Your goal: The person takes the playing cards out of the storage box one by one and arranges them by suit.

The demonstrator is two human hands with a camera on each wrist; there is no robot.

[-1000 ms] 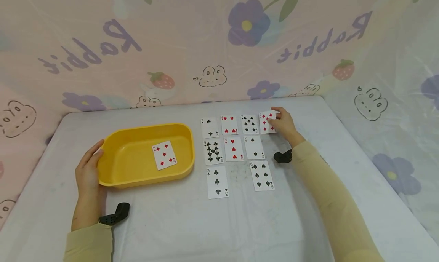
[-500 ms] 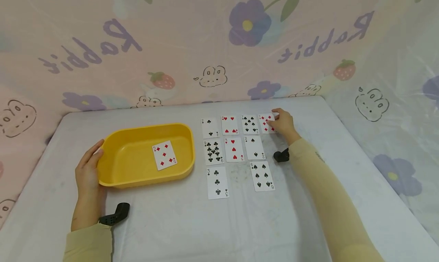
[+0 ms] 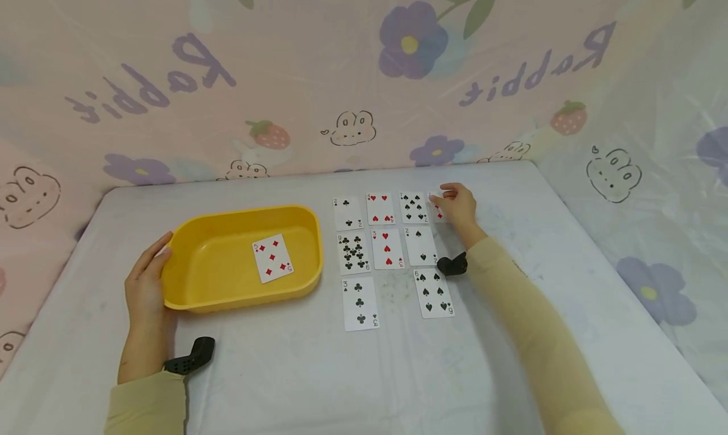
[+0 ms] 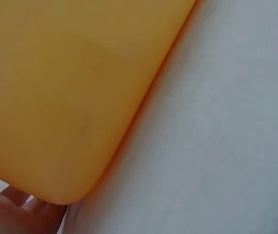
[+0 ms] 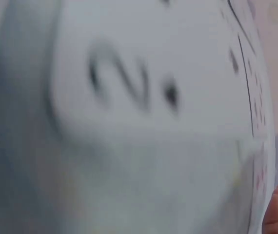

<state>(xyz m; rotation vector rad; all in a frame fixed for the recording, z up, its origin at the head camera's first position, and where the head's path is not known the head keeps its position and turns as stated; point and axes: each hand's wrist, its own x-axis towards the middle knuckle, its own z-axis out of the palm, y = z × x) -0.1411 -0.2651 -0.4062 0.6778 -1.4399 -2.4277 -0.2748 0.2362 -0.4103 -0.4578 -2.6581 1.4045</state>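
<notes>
In the head view, my left hand (image 3: 146, 280) rests against the outside of the left end of a yellow plastic basin (image 3: 196, 299), thumb near the rim. The left wrist view shows the basin (image 4: 80, 97) close up, with fingers behind its corner. A five of diamonds (image 3: 272, 258) lies face up inside. My right hand (image 3: 459, 208) is over the seven of diamonds (image 3: 438, 215) at the right end of the far row, covering much of it. Its thumb tip touches the card's upper left part, with the fingers beyond the far edge. Beside it lies the seven of spades (image 3: 413, 207).
Face-up cards fill rows right of the basin, among them the two of clubs (image 3: 347, 214), four of hearts (image 3: 380, 208), nine of clubs (image 3: 353, 252), three of hearts (image 3: 388, 249), two of spades (image 3: 420, 245), three of clubs (image 3: 360, 304) and six of spades (image 3: 435, 293).
The seven of diamonds, tilted a second ago, has come down flat. My right hand has shifted left over it, hiding more of its face. My left hand and the basin stay put.
</notes>
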